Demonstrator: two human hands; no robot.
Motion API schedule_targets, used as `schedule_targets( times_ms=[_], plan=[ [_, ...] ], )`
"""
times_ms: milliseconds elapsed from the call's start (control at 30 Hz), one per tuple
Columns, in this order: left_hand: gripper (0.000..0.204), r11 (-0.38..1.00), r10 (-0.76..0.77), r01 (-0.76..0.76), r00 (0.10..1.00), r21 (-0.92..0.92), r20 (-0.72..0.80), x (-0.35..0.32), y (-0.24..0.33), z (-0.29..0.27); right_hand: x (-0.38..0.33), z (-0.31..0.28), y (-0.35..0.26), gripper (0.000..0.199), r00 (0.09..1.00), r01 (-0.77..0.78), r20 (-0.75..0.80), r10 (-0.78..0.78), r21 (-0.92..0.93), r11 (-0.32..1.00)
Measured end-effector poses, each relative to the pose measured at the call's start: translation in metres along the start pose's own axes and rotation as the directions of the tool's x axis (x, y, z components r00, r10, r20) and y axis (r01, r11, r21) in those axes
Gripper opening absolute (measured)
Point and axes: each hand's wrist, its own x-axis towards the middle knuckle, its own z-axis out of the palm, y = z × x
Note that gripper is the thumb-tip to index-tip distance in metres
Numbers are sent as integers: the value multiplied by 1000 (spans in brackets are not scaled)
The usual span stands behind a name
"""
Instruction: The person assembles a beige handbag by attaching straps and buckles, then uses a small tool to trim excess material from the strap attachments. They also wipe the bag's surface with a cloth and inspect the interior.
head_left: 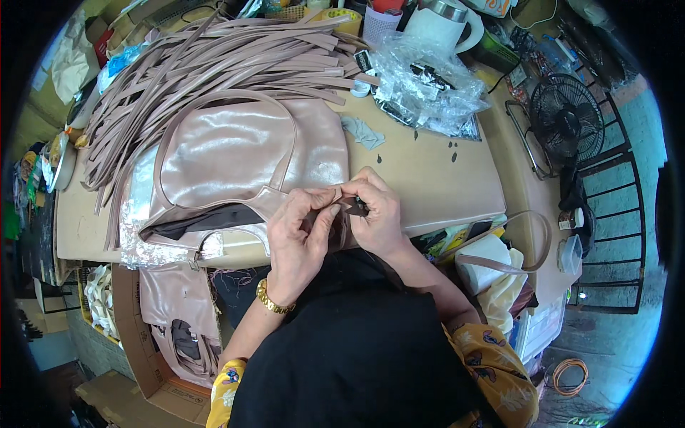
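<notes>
A shiny dusty-pink handbag (250, 146) lies on the table in front of me, its dark lining showing at the opening and its handle looped over the body. At its right corner, my left hand (300, 225) is closed, with thumb and fingers pinching a narrow pink tab (338, 196) of the bag. My right hand (374, 210) meets it there, closed with its fingertips on the same part. Something small and dark (360, 207) shows by the right palm; its kind is hidden by the fingers.
Behind the bag spreads a heap of long pink strips (214, 64). A clear plastic bag (428, 85) of small parts, a white kettle (444, 25) and a grey rag (362, 132) stand beyond. To the right are a white roll (484, 258) and a black fan (567, 118). A carton (128, 314) holds another pink bag.
</notes>
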Motion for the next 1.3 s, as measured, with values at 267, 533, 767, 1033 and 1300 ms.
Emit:
schedule_targets(
  times_ms=[267, 533, 767, 1033, 1300],
  plan=[
    [11, 792, -345, 338, 935, -509, 85, 8, -4, -9, -1, -15, 21, 4, 937, -343, 152, 315, 569, 748],
    [13, 852, -304, 325, 946, -412, 116, 2, -11, -6, -4, 1, 9, 19, 988, -114, 108, 113, 2, 994],
    [23, 957, -184, 200, 978, -209, 95, -3, -17, -3, 19, -21, -16, 8, 934, 57, 348, 81, -370, 927],
    [13, 822, -387, 395, 916, -410, 106, -4, -25, -4, 27, -41, -26, 20, 916, -300, 337, 219, 209, 931],
    [13, 743, -391, 381, 914, -551, 106, -1, -29, -7, 6, -27, -22, 25, 990, 22, 142, 23, -310, 950]
  ],
)
